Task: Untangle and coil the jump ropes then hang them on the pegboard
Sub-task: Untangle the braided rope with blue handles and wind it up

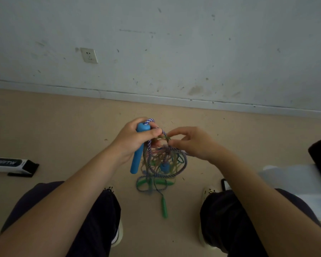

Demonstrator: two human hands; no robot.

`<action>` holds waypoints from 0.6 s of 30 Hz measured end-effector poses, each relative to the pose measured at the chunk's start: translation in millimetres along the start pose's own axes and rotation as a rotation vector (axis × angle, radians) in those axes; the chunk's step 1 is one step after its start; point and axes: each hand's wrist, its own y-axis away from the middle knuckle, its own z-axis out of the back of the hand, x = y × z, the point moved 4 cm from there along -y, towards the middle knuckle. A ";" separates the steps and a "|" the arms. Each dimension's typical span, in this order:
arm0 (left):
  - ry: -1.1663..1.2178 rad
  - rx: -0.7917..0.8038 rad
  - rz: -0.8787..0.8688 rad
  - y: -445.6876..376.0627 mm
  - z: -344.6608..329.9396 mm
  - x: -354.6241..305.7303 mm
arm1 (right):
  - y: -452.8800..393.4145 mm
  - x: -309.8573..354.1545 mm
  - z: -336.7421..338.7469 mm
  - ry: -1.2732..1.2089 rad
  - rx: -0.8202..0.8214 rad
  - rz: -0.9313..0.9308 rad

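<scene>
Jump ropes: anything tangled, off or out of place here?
Yes. The jump ropes are one knotted mass hanging between the hands, nothing coiled. The left hand grips a blue handle; the right hand pinches a strand. A green handle dangles lowest.

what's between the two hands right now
In the head view, tangled rope strands bridge the gap: the left hand grips the blue handle, the right hand pinches the strands.

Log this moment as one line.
left hand grips blue handle | right hand pinches tangled ropes | green handle dangling
</scene>
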 end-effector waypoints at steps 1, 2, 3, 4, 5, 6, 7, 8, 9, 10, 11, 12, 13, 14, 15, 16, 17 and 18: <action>0.017 0.004 -0.005 -0.2 -1.6 -0.5 | -2.5 0.3 -3.9 0.008 -0.007 0.006; 0.028 0.000 -0.007 -0.1 -1.9 -1.3 | -5.0 0.5 -5.7 0.014 -0.022 0.014; 0.043 -0.006 -0.003 0.2 -1.7 -1.9 | -6.6 0.3 -6.1 0.025 -0.037 0.024; 0.053 -0.017 0.009 0.0 -0.9 -1.7 | -7.6 0.0 -6.3 0.043 -0.048 0.036; 0.054 -0.035 0.024 0.0 0.2 -1.1 | -8.1 0.0 -6.2 0.069 -0.062 0.051; 0.034 -0.066 0.035 -0.2 1.9 -0.6 | -8.0 -0.1 -5.4 0.093 -0.080 0.065; -0.013 -0.106 0.042 -1.0 4.2 0.1 | -7.9 0.0 -4.1 0.102 -0.101 0.075; -0.085 -0.147 0.041 -2.1 7.2 0.1 | -7.5 0.2 -1.8 0.099 -0.125 0.083; -0.160 -0.173 0.035 -3.3 10.4 -0.5 | -6.9 0.9 1.8 0.086 -0.154 0.091; -0.218 -0.176 0.027 -4.5 12.6 -1.2 | -6.3 1.2 6.7 0.060 -0.184 0.099; -0.255 -0.157 0.028 -5.1 13.7 -1.3 | -5.5 1.0 12.2 0.009 -0.206 0.101; -0.274 -0.123 0.043 -5.3 13.8 -0.3 | -4.6 0.5 17.1 -0.065 -0.215 0.096; -0.285 -0.079 0.073 -4.9 12.8 1.5 | -3.7 -0.1 20.8 -0.134 -0.214 0.090; -0.290 -0.027 0.108 -4.3 11.0 4.3 | -2.8 -0.7 23.0 -0.171 -0.209 0.087; -0.290 0.024 0.139 -3.4 8.7 6.9 | -2.0 -1.5 24.2 -0.169 -0.206 0.082; -0.280 0.061 0.159 -2.9 6.4 8.8 | -0.9 -2.0 24.4 -0.149 -0.206 0.076; -0.264 0.074 0.166 -2.8 5.0 9.4 | -0.5 -2.6 24.4 -0.126 -0.206 0.071; -0.239 0.070 0.161 -3.1 5.0 8.7 | -0.2 -2.8 24.6 -0.101 -0.197 0.065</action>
